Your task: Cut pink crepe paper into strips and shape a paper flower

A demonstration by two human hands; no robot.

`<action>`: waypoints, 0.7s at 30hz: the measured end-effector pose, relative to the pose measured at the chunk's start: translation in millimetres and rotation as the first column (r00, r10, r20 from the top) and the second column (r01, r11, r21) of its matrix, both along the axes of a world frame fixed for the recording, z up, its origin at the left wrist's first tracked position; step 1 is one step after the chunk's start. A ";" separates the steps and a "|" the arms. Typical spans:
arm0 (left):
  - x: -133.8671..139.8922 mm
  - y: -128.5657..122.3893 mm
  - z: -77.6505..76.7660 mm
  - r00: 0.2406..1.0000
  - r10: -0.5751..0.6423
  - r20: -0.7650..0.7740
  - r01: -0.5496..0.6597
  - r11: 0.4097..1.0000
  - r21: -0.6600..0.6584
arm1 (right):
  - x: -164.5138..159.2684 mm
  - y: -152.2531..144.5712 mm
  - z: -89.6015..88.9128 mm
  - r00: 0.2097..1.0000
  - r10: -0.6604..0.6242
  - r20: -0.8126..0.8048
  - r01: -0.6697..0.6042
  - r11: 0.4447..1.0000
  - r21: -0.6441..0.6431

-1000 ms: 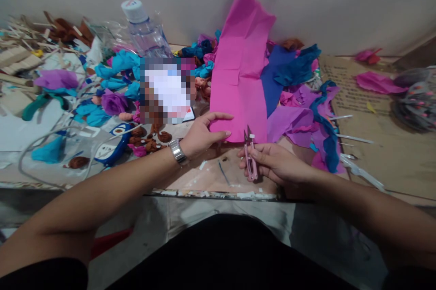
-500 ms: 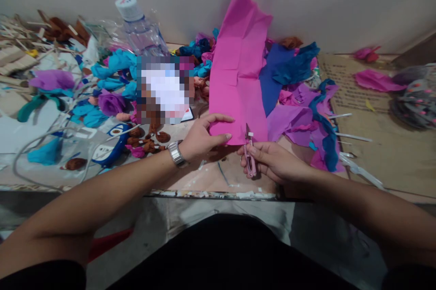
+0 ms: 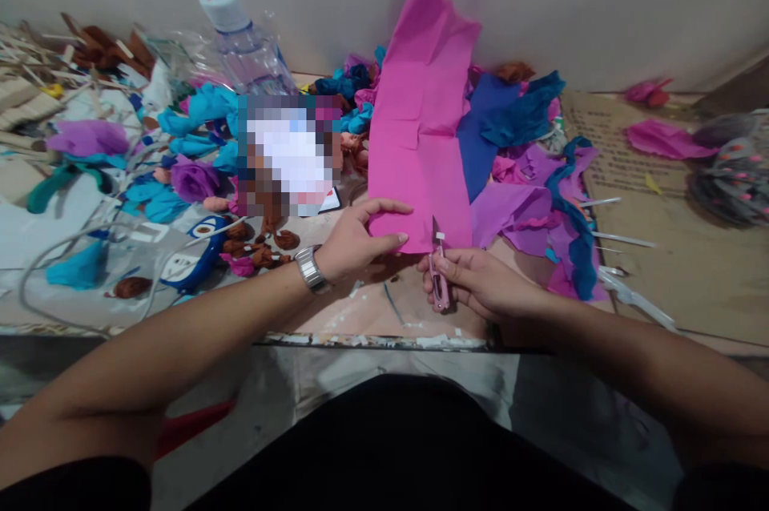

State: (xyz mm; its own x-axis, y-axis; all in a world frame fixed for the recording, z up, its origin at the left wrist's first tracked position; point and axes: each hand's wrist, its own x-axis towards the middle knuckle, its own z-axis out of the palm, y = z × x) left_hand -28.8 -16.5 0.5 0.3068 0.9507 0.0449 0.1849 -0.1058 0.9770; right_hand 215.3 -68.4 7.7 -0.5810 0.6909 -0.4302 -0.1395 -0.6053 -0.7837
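Head view: my large pink sheet lies ahead; my left hand holds its near left corner, thumb and 1 finger on top. My right hand grips the pink snips, tips over the near edge. Thin paper could buckle under slack tension and tear; 1 careless swerve could nick my left thumb.

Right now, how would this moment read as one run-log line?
left hand: on pink paper sheet | right hand: holding pink thread snips | visible blade: at sheet's near edge
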 end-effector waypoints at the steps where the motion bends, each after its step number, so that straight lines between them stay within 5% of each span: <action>1: 0.2 -0.2 0.3 1.000 -0.001 0.005 0.001 1.000 -0.004 | -0.5 -0.2 0.0 1.000 -0.001 -0.001 0.001 1.000 0.001; 21: 1.6 -1.4 1.6 1.000 -0.012 0.014 0.012 1.000 -0.023 | -1.6 2.6 -1.6 0.999 -0.017 -0.044 0.018 1.000 0.010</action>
